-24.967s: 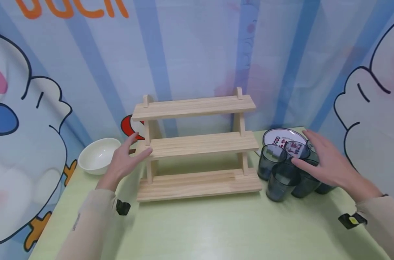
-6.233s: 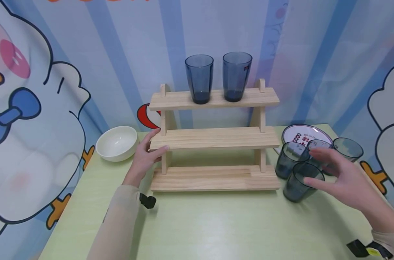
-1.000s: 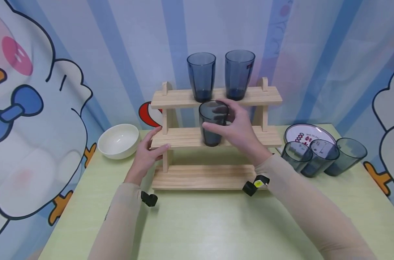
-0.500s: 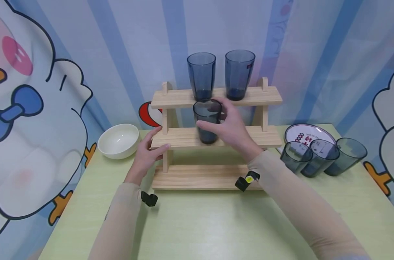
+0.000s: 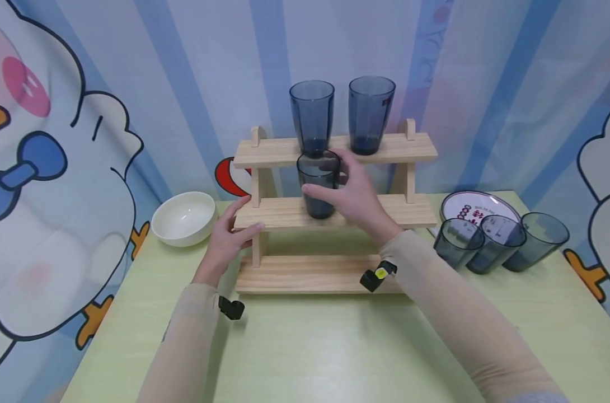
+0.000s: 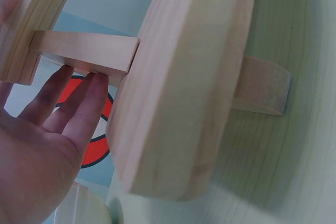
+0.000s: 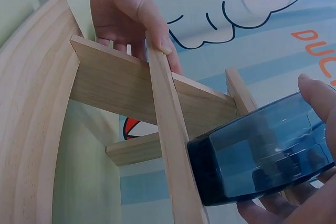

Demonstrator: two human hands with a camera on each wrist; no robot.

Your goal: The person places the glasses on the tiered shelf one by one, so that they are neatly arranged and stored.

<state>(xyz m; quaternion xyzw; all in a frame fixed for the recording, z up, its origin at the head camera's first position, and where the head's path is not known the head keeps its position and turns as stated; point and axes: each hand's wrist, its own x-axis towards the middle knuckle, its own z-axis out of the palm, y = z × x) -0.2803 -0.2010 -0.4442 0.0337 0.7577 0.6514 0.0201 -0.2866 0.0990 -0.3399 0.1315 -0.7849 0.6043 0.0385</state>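
Note:
A three-tier wooden display rack (image 5: 310,274) stands on the table. My right hand (image 5: 360,198) holds a dark tinted drinking glass (image 5: 312,174) upright, thumb in front and fingers around its far side. The glass's base meets the middle shelf (image 5: 280,212), left of its centre; in the right wrist view the glass base (image 7: 205,174) sits against the shelf board. My left hand (image 5: 225,246) grips the left end of that shelf, thumb at the front edge and fingers behind the upright (image 6: 86,51). Two matching glasses, one left (image 5: 312,115) and one right (image 5: 371,112), stand on the top shelf.
Three more tinted glasses (image 5: 501,246) stand on the table right of the rack, in front of a printed round plate (image 5: 478,200). A white bowl (image 5: 184,219) sits at the left. Behind everything hangs a striped cartoon curtain (image 5: 224,67).
Two glasses have gone from the table to the top shelf, and a third to the middle shelf. Over the last second, my right hand has shifted this glass slightly left and back.

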